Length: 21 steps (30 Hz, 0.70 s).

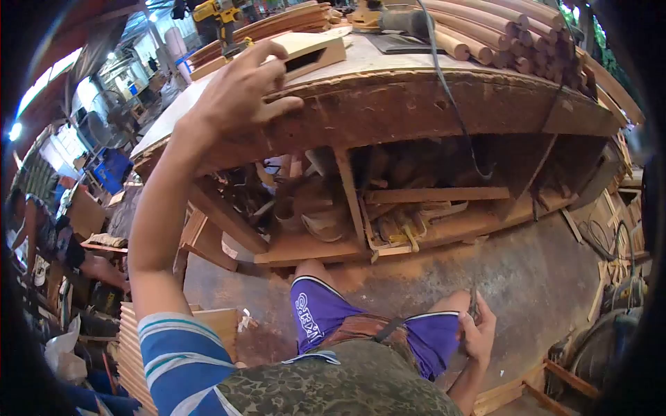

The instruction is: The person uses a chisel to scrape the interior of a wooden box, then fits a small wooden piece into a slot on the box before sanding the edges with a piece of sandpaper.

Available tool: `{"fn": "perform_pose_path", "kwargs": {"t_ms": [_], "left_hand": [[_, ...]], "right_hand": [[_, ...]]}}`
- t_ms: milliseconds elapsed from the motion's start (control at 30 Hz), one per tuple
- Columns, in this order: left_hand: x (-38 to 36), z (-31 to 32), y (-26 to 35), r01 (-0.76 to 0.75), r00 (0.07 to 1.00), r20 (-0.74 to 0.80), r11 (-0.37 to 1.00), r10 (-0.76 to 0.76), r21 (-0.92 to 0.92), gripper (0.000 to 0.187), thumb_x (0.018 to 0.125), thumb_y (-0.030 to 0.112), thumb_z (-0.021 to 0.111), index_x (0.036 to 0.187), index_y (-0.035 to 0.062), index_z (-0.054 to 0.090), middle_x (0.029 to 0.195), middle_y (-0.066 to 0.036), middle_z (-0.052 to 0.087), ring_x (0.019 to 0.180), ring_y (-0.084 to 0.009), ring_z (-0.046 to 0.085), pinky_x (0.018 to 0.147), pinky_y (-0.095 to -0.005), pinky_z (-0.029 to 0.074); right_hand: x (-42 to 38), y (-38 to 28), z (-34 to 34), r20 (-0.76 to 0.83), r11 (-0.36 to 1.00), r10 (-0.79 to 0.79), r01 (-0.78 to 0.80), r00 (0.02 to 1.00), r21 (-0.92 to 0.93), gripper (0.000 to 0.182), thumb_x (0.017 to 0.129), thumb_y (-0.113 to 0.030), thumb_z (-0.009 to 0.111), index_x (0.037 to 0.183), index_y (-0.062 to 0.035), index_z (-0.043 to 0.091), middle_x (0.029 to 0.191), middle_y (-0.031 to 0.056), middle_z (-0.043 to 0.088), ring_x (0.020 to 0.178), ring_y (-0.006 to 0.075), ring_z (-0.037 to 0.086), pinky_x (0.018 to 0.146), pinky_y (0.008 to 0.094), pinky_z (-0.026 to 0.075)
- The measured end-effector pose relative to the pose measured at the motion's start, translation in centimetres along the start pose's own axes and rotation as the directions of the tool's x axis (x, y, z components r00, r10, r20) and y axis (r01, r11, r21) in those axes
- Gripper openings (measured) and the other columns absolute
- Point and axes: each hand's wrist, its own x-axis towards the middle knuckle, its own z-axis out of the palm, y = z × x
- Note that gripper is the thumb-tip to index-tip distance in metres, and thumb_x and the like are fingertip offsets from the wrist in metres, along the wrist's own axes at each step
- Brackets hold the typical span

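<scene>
Reach to the slotted wooden block [312,41], lying on top of the bench [416,104] near the front edge, with the left hand [243,87] just beside its left end, thumb spread away from curled fingers and clamped on nothing visible; touching the wood or just short of it, cannot tell. Better, as a judgement, to set thumb and fingers on opposite faces of the block than to hook into the dark slot, and to keep clear of the yellow drill [214,21] beyond. Hold the right hand [479,333] low by the right leg [451,304], with fingers seemingly closed around a slim dark tool [473,303], too small to identify; best kept angled away from bare skin. Watch also for the cord [451,93] hanging over the bench front, and avoid knocking the stacked round poles [499,35].
</scene>
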Motion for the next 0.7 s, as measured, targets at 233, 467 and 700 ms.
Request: {"fn": "perform_pose_path", "kwargs": {"t_ms": [233,467,700], "left_hand": [[-6.0,0.9,-3.6,-0.103,0.934,-0.331,0.988,0.135,0.113,0.022,0.083,0.015,0.081,0.101,0.0066,0.074,0.136,-0.016,0.059,0.129,-0.0391,0.057,0.107,-0.0467,0.050],[-2.2,2.6,-2.1,-0.060,0.970,-0.201,0.940,0.134,0.334,0.048,0.088,0.037,0.080,0.129,0.0156,0.068,0.160,-0.015,0.039,0.148,-0.0423,0.034,0.120,-0.0526,0.036],[-1.0,1.3,-1.9,0.051,0.997,0.048,0.998,-0.052,0.026,0.037,0.090,0.034,0.079,0.114,0.0086,0.065,0.146,-0.017,0.049,0.136,-0.0429,0.049,0.114,-0.0511,0.043]], "right_hand": [[1.0,-0.7,0.7,-0.014,1.000,-0.006,0.006,1.000,-0.010,0.063,0.094,-0.008,0.067,0.151,0.0075,0.045,0.075,0.0012,0.061,0.052,0.0085,0.055,0.044,0.0250,0.044],[2.0,-2.1,3.1,0.111,0.993,-0.114,0.116,0.987,-0.013,0.062,0.097,-0.005,0.062,0.155,0.0042,0.042,0.085,0.0013,0.063,0.061,0.0075,0.054,0.051,0.0236,0.046],[0.9,-2.0,3.7,0.245,0.997,-0.058,0.068,0.968,-0.033,0.063,0.097,-0.003,0.061,0.156,0.0030,0.041,0.090,0.0022,0.064,0.064,0.0065,0.053,0.054,0.0229,0.043]]}}
